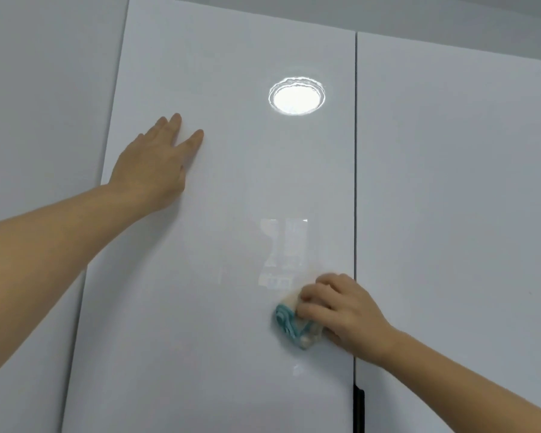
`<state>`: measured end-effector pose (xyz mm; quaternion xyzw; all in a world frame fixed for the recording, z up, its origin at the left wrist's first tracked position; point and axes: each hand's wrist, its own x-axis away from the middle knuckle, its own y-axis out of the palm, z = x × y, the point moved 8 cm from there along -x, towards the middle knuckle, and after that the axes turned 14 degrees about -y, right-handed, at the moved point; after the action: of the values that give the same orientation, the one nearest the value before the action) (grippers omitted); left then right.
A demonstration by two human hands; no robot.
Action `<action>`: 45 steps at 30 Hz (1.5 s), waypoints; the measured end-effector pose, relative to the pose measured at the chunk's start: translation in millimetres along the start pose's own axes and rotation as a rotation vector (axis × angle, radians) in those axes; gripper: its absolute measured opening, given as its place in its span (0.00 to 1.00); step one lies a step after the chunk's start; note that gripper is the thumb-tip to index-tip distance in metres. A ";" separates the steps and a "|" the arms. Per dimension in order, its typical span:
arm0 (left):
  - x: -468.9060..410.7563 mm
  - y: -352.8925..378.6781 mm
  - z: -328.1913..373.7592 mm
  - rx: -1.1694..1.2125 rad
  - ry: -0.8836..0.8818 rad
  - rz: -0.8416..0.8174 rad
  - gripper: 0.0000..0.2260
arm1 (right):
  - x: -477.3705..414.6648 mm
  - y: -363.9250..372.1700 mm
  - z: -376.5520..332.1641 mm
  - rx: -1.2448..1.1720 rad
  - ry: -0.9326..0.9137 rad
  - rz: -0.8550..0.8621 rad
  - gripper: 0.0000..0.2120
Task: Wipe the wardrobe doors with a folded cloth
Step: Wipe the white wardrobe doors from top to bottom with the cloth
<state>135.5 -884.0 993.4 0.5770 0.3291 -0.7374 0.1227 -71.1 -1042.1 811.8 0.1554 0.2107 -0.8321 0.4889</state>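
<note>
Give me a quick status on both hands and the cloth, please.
Left hand flat on the wardrobe door, fingers straight. Right hand grips the folded cloth against the same door, near its right edge. Nothing in the way.

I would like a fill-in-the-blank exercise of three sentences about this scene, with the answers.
The right hand presses a ___ on the door.
The left hand rests ___ than the right hand, on the same door.
The black handle is ___ the right hand.
Missing words: cloth; higher; below.
</note>
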 end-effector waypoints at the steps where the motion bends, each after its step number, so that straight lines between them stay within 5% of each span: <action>1: 0.6 0.5 0.1 -0.004 0.002 0.003 0.27 | -9.0 -2.5 11.3 0.012 0.020 0.031 0.11; 13: 1.6 1.4 -3.9 0.033 -0.019 0.001 0.29 | -115.3 -21.9 141.9 0.168 0.579 0.275 0.15; 25: 3.0 -1.2 -10.2 0.081 0.030 -0.059 0.27 | -84.9 42.5 -49.8 -0.025 -0.082 0.043 0.11; 32: -10.8 -14.1 -44.4 0.145 -0.072 -0.105 0.26 | -106.7 44.5 -43.1 0.017 -0.348 -0.037 0.12; 39: -13.4 -15.6 -54.7 0.160 -0.088 -0.132 0.26 | -165.1 26.1 40.6 0.120 -0.056 0.185 0.10; 45: -11.9 -16.6 -54.3 0.177 -0.100 -0.132 0.27 | -192.5 9.6 101.6 0.169 0.437 0.319 0.13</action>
<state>171.7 -839.8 1003.8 0.5252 0.2935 -0.7979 0.0386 23.2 -953.4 987.0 0.4025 0.2138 -0.7060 0.5422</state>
